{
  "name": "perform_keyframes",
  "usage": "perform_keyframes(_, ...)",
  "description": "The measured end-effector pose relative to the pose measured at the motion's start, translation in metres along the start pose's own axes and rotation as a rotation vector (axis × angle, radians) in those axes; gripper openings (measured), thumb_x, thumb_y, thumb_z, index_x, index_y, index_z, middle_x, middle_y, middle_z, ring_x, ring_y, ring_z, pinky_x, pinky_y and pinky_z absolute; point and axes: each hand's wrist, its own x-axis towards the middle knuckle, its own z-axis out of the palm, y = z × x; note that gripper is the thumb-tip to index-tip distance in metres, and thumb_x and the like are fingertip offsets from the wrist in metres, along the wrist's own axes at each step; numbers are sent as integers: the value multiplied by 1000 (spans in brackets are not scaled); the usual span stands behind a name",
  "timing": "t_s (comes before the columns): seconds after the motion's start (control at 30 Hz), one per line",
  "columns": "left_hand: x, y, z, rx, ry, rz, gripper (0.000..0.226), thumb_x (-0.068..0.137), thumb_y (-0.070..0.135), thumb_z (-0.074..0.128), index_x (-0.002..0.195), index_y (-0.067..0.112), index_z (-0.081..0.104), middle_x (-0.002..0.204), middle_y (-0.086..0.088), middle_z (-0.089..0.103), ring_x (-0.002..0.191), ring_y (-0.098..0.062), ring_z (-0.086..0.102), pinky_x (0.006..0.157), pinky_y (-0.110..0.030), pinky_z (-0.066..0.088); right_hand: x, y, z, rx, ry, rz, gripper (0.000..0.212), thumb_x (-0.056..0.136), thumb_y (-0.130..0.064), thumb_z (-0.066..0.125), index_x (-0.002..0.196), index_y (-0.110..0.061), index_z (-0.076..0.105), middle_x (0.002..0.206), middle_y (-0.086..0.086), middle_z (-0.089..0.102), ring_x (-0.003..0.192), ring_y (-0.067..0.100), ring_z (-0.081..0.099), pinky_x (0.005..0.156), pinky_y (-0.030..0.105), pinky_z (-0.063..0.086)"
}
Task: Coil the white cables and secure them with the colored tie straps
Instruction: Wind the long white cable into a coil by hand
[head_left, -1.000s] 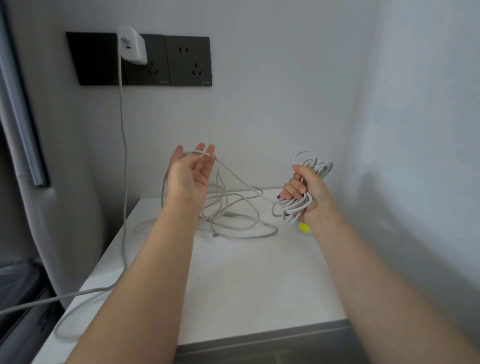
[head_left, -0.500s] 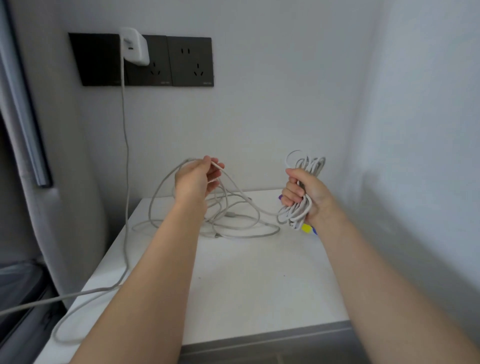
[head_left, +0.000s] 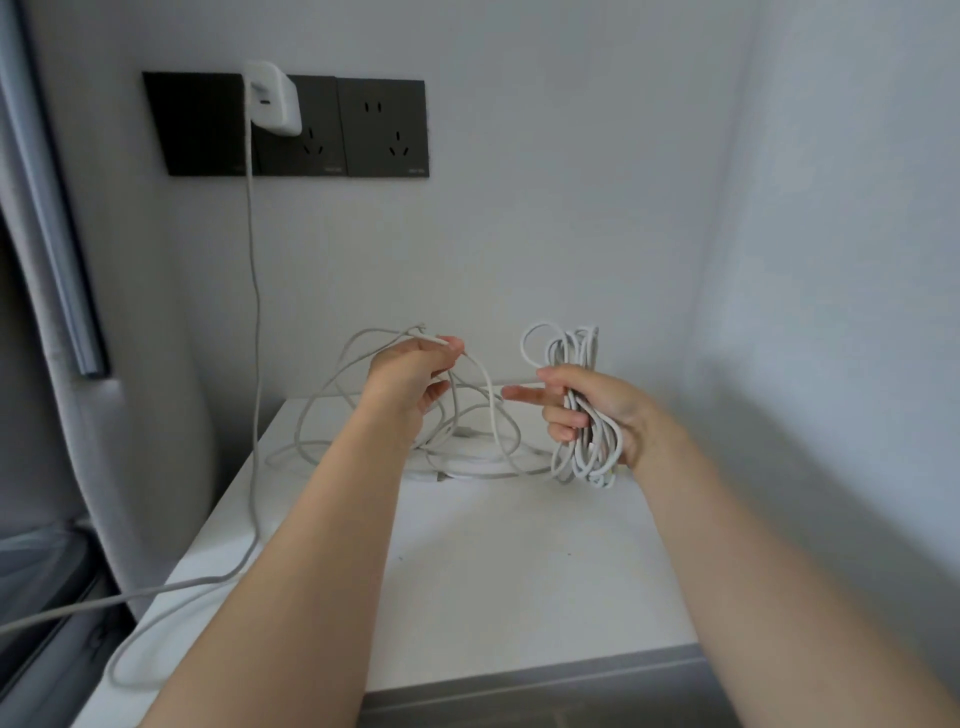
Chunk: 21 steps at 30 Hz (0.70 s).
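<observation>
My right hand (head_left: 592, 410) grips an upright bundle of coiled white cable (head_left: 584, 348) above the white table (head_left: 519, 571); its forefinger points left. My left hand (head_left: 415, 379) pinches a loose strand of the same white cable (head_left: 363, 338) a short way to the left of the bundle, at about the same height. Loose loops of white cable (head_left: 467, 457) lie on the table beneath both hands. No colored tie strap shows in this frame.
A white charger (head_left: 272, 98) sits in a black wall socket panel (head_left: 384, 130); its cable (head_left: 253, 322) hangs down the wall and runs off the table's left edge. A grey padded surface (head_left: 150, 441) stands at the left, a white wall at the right.
My left hand has closed on the strand and moved right and down toward the bundle. The right hand has lifted its forefinger. The colored strap seen under the right hand earlier is out of sight.
</observation>
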Motion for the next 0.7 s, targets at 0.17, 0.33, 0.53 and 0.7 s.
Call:
perform_keyframes(0.17,-1,-2,2,40,-33,3,12,85,3,63,77,12,62,79,3,62,77,-6,55,73,-21,43,-5,3,9,-58,-166,48,34,79,-19,51,46,-17,44,105,13,70,28,2,29,39,18,36)
perform_keyframes(0.33,-3,-2,5,45,-61,10,12,85,2,62,77,11,61,78,2,61,76,-7,55,71,-21,43,-7,7,13,-31,-268,35,38,85,-16,48,47,-17,46,101,14,71,29,2,32,39,17,37)
perform_keyframes(0.53,-3,-3,5,60,-106,8,9,83,3,64,79,11,62,79,1,61,79,-10,56,69,-21,44,-7,8,15,-1,-200,39,27,80,-15,47,54,-14,45,81,10,72,29,2,32,36,17,34)
perform_keyframes(0.7,-4,-3,4,45,-103,11,9,85,4,62,80,12,62,82,1,63,80,-10,57,70,-22,44,-4,10,14,-2,-143,47,19,76,-17,52,59,-11,46,73,6,68,29,3,32,36,18,34)
